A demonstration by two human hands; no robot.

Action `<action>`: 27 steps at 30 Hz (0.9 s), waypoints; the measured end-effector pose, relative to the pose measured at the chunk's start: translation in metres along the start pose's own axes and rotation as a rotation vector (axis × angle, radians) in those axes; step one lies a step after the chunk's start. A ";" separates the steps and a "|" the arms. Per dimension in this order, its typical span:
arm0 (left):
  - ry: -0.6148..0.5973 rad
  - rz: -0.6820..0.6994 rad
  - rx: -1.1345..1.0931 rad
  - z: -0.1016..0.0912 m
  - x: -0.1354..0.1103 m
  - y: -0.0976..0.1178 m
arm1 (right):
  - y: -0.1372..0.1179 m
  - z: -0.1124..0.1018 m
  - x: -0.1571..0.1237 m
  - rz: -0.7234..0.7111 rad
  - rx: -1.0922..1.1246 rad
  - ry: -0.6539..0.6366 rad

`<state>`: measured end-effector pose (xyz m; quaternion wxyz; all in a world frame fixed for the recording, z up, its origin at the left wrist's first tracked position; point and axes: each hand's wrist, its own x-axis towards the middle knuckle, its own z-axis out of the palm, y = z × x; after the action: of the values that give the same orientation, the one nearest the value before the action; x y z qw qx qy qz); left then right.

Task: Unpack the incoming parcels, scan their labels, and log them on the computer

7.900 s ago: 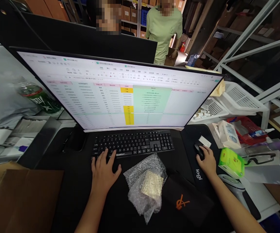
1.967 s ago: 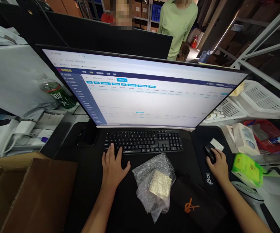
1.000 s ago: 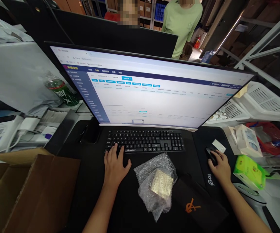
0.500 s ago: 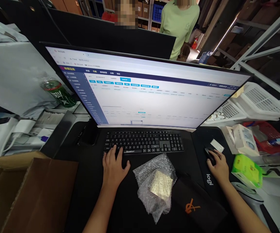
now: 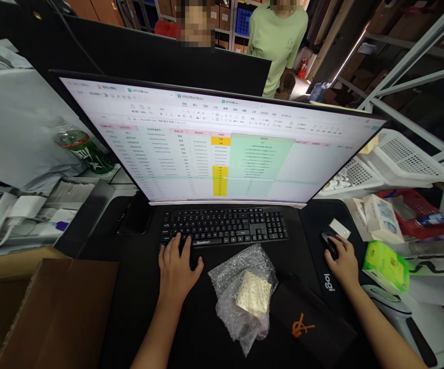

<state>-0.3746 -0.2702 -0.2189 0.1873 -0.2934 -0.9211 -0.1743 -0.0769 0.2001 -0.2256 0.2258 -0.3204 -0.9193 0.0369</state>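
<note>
1. Across the desk, a large black-framed monitor (image 5: 206, 154) glows with a spreadsheet in yellow, pink and green, and beyond it stands a person in a pale green shirt (image 5: 278, 43).
2. Down on the left, an open brown cardboard box (image 5: 60, 312) crowds the desk; over on the right, a bright green soft pack (image 5: 386, 266) sits just beside the wrist, with a grey-and-white handheld device (image 5: 389, 302) below it.
3. Filling the space between the forearms: a crumpled clear bubble-wrap parcel (image 5: 241, 307) around something pale gold, next to a flat black pouch with an orange mark (image 5: 314, 318).
4. Now the black full-size keyboard (image 5: 222, 225): white legends, "Bosston" on its front edge, lying flat below the screen. The small black computer mouse (image 5: 330, 247) is on a dark mat marked "logi".
5. The left hand (image 5: 178, 271) is spread wide, fingertips at the keyboard's lower left corner; whether a key is pressed, nobody can tell.
6. The right hand (image 5: 343, 261) curls over the mouse, palm down, gripping it beneath the fingers.
</note>
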 end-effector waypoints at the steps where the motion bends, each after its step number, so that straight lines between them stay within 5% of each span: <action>1: 0.001 0.000 -0.001 0.000 0.000 0.000 | 0.000 0.000 0.000 0.002 0.003 0.001; 27: 0.034 0.031 0.039 0.000 0.001 0.002 | 0.000 0.004 0.003 0.051 0.050 -0.005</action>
<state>-0.3744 -0.2680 -0.2178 0.2111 -0.3010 -0.9164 -0.1586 -0.0808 0.2025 -0.2284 0.2306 -0.3378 -0.9101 0.0663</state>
